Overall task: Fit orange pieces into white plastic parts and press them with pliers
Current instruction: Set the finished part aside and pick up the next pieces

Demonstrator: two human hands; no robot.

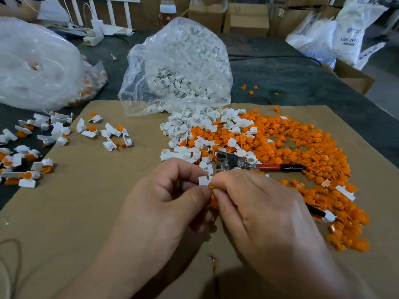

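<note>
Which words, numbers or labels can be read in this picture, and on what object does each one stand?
"ABS RES…": white sack, far right; rest cut off, line below blurred.
"13": seemingly handwritten on a cardboard box.
Dark print on the cardboard sheet among the orange pieces: too blurred to read.

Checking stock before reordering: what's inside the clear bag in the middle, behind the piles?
The clear bag holds white plastic parts, some spilling from its open mouth onto the cardboard. What lies deeper in the heap is covered by the outer parts and the film's glare.
</note>
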